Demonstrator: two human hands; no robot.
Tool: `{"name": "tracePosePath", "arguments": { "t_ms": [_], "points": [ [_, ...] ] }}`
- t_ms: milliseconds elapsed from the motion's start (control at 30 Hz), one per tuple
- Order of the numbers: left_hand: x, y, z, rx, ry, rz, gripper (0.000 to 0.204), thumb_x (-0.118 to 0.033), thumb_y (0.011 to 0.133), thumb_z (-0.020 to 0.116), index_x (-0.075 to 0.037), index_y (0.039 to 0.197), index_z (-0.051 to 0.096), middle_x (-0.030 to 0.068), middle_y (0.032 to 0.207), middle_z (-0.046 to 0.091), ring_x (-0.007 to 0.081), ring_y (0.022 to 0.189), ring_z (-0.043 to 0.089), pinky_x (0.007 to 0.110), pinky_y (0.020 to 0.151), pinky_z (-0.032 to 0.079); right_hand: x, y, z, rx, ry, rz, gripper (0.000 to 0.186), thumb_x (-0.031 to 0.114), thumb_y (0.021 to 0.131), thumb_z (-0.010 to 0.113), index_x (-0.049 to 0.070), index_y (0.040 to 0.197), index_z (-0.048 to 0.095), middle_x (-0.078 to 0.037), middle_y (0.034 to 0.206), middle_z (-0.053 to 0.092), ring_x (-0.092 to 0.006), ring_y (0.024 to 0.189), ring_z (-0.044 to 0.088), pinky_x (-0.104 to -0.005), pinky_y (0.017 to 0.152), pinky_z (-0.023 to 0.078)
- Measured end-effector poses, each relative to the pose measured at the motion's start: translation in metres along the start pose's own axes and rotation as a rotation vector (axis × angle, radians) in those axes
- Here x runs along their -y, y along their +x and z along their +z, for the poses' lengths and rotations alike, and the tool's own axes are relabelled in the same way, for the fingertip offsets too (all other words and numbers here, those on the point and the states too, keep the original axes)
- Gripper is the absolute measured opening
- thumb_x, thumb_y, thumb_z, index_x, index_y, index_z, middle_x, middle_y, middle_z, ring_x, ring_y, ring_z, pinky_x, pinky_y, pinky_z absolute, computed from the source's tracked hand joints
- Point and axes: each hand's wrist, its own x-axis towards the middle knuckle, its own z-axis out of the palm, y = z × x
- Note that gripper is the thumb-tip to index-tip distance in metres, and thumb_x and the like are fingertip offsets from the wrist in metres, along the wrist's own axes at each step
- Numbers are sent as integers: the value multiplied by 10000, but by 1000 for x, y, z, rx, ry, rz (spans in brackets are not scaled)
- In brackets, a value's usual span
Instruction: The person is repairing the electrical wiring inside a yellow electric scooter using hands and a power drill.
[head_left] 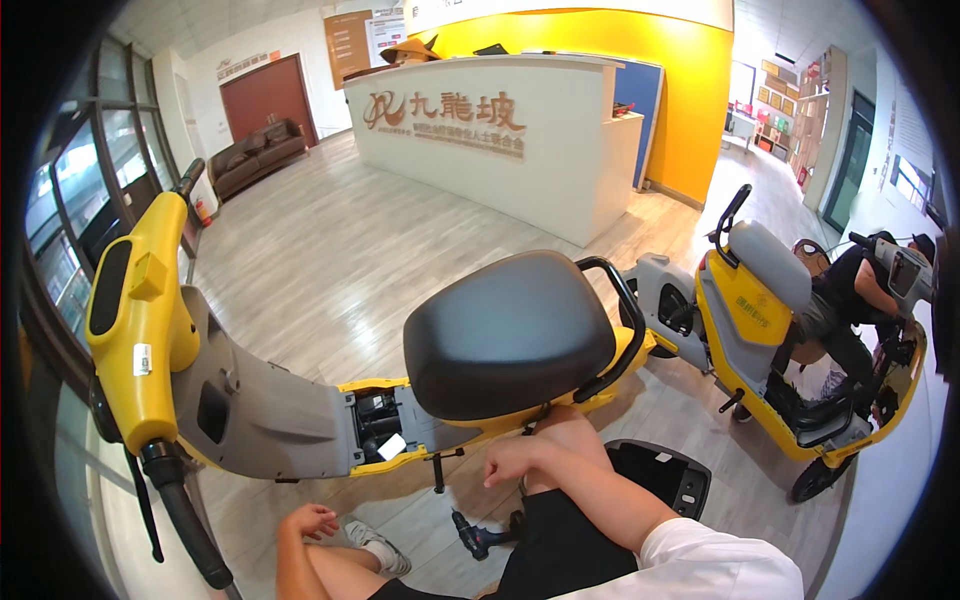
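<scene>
My left hand (310, 521) hangs near my bent knee, fingers apart, slightly curled, holding nothing. My right hand (503, 463) is loosely closed, empty, with its forearm across my leg. Between them a black cordless drill (470, 535) lies on the floor. In front of me stands a yellow and grey scooter (141, 300) with a black padded seat (505, 330) and an uncovered footboard compartment (375, 420) showing dark parts and a white tag. A black plastic piece (675, 485) lies on the floor at my right, partly hidden by my arm.
At the right another person (850, 300) bends at a second yellow scooter (750, 310) with opened front bodywork. A white reception desk (570, 170) stands ahead, before a yellow wall (690, 100). A brown sofa (255, 160) is at the back left, glass doors (100, 150) along the left.
</scene>
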Motion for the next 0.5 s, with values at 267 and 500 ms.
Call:
{"name": "tracePosePath", "arguments": {
  "t_ms": [267,500],
  "points": [
    [4,-1,-1,-5,-20,-8,360,-343,1076,596,-78,1318,628,137,1246,750,284,1095,736,473,884,549,1,2,1,24,-82,28,278,346,912,745,90,1009,796,-127,872,762,-300,801,712,-441,720,526],
    [18,5,-7,4,-3,-5,321,-312,1081,585,-67,1281,643,130,1191,766,293,1040,751,485,870,563,4,4,1,-17,-34,5,279,323,875,776,47,832,778,-117,697,704,-269,655,665,-451,633,493]
  ]
}}
